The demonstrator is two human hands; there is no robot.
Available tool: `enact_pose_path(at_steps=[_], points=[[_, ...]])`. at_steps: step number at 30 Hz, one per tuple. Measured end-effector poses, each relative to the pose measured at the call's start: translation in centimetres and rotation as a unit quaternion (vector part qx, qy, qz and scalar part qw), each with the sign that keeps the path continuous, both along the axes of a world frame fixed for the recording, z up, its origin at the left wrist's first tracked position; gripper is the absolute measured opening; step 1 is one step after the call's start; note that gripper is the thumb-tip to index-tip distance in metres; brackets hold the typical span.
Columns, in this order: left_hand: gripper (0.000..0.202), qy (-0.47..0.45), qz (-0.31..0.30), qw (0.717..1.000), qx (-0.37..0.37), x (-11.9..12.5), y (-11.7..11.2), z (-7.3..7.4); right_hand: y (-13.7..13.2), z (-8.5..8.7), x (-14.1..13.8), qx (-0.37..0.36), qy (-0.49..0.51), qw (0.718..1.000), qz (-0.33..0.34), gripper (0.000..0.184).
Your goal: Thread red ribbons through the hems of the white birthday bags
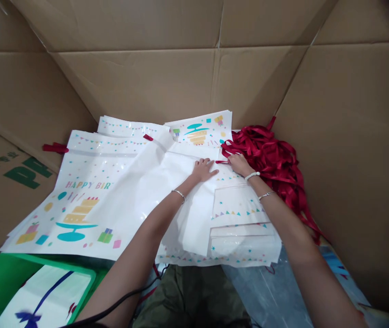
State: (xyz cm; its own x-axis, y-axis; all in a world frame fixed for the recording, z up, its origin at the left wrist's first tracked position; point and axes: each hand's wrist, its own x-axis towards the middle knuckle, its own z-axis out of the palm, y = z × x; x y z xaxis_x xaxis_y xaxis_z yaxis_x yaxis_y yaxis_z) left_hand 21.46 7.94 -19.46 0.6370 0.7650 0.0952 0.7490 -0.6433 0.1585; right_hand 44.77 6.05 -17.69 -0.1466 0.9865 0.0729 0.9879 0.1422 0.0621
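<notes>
Flat white birthday-print sheets (81, 168), with a cake, flags and part of "HAPPY BIR" on them, lie overlapping in front of me. One is folded over with its plain white side (139, 182) showing. My left hand (204, 171) rests on the white material, fingers spread, holding nothing. Just to its right, my right hand (238, 164) pinches a red ribbon (222, 162) near the upper edge of the folded material. Beyond that hand lies a large tangled heap of red ribbon (266, 152). Another red ribbon end (55, 147) sticks out at the left edge.
Tall cardboard walls (132, 82) enclose the far side and both flanks. A green-edged printed item (91, 278) is at the lower left, and clear plastic (262, 291) at the lower right. A black cable (122, 298) passes by my left arm.
</notes>
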Motion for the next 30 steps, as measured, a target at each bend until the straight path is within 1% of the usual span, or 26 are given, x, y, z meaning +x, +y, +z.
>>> enact_pose_path(at_steps=[2, 5, 7, 9, 11, 13, 14, 15, 16, 17, 18, 20, 21, 22, 25, 28, 30], points=[[0.074, -0.004, 0.002, 1.0, 0.002, 0.1, 0.0, -0.1, 0.5, -0.1, -0.4, 0.004, 0.005, 1.0, 0.004, 0.034], [0.072, -0.019, 0.003, 1.0, -0.012, 0.1, 0.1, -0.1, 0.6, -0.2, -0.1, -0.001, 0.017, 1.0, 0.003, 0.034], [0.065, -0.044, 0.011, 0.999, -0.022, -0.4, 0.6, 0.3, 0.3, -0.2, 0.2, -0.004, 0.02, 1.0, 0.001, 0.035], [0.057, -0.072, 0.037, 0.997, -0.012, -2.1, 1.5, 1.4, 0.0, -0.3, 0.6, -0.008, 0.021, 1.0, 0.002, 0.035], [0.055, -0.094, 0.088, 0.992, 0.019, -5.3, 3.1, 3.0, -0.2, -0.4, 0.8, -0.013, 0.026, 1.0, 0.008, 0.037], [0.058, -0.115, 0.177, 0.976, 0.057, -9.7, 5.2, 4.8, -0.2, -0.6, 1.0, -0.017, 0.033, 0.999, 0.016, 0.037], [0.059, -0.127, 0.232, 0.961, 0.077, -12.2, 6.4, 5.6, -0.1, -0.8, 1.1, -0.018, 0.037, 0.999, 0.02, 0.036], [0.06, -0.153, 0.321, 0.929, 0.106, -14.7, 7.5, 6.2, 0.0, -0.9, 1.2, -0.02, 0.041, 0.999, 0.024, 0.035], [0.062, -0.169, 0.388, 0.898, 0.121, -17.1, 8.7, 6.7, 0.2, -1.0, 1.3, -0.021, 0.048, 0.998, 0.03, 0.034], [0.062, -0.179, 0.431, 0.877, 0.111, -19.2, 9.7, 6.9, 0.3, -1.0, 1.4, -0.022, 0.055, 0.998, 0.036, 0.032], [0.057, -0.192, 0.45, 0.869, 0.073, -21.0, 10.6, 6.9, 0.4, -1.1, 1.4, -0.024, 0.062, 0.997, 0.04, 0.031], [0.037, -0.257, 0.424, 0.868, -0.008, -23.7, 12.0, 6.5, 0.6, -1.2, 1.4, -0.024, 0.074, 0.996, 0.041, 0.028], [0.028, -0.294, 0.407, 0.864, -0.036, -24.6, 12.4, 6.1, 0.7, -1.3, 1.4, -0.024, 0.079, 0.996, 0.039, 0.027], [0.024, -0.331, 0.395, 0.855, -0.054, -25.3, 12.7, 5.6, 0.7, -1.4, 1.4, -0.023, 0.085, 0.995, 0.038, 0.025], [0.024, -0.406, 0.4, 0.819, -0.072, -26.6, 12.8, 4.2, 0.7, -1.7, 1.3, -0.011, 0.118, 0.992, 0.038, 0.021], [0.021, -0.473, 0.398, 0.779, -0.106, -27.6, 11.9, 3.1, 0.6, -1.9, 1.2, 0.007, 0.153, 0.988, 0.031, 0.019], [0.023, -0.509, 0.385, 0.76, -0.123, -28.2, 11.2, 2.5, 0.6, -1.8, 0.9, 0.019, 0.165, 0.986, 0.027, 0.018]])
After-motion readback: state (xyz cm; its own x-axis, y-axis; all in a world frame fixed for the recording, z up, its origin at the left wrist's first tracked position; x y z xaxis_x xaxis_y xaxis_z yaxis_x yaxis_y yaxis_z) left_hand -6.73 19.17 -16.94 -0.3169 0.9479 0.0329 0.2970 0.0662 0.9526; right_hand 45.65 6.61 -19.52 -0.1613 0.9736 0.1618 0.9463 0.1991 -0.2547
